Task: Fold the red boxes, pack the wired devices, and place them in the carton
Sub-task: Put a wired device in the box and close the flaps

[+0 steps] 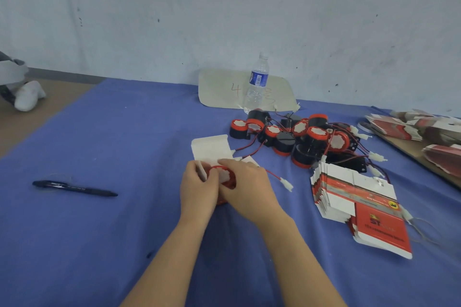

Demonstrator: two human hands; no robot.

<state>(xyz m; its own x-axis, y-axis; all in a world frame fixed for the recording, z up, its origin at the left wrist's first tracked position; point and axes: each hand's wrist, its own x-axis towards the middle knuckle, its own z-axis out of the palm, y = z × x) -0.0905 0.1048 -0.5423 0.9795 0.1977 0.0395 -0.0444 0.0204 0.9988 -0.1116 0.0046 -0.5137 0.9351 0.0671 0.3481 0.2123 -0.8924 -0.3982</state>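
Lying far left of the grip: a slim dark pen (74, 188) flat on the blue cloth of the table (124, 144), with wide bare cloth between it and the hands. The cloth's left edge slants away beyond the pen.
Left-hand grip (198, 188): fingers curled, clamped on a white card flap of the red box (212, 148), whose pale inner lid stands open just behind the grip.
Between the grips: the wired device (222, 177), a round piece with a red rim and a white scalloped face, sitting at the box mouth.
Right-hand grip (245, 184): fingers curled over the device and clamped on it, touching the left hand.
Just right of the grip: the device's thin red lead (274, 176), ending in a white plug on the cloth.
Behind and right of the grip: a tangled pile of devices (299, 137), black drums with red rims, close to the open lid. A clear plastic bottle (258, 80) stands upright behind the pile.
Right of the grip: a fanned stack of flat boxes (354, 204), glossy red and white card, with a strip of open cloth between it and the right forearm.
Far right: more flat boxes (411, 127) on a brown board at the table's edge.
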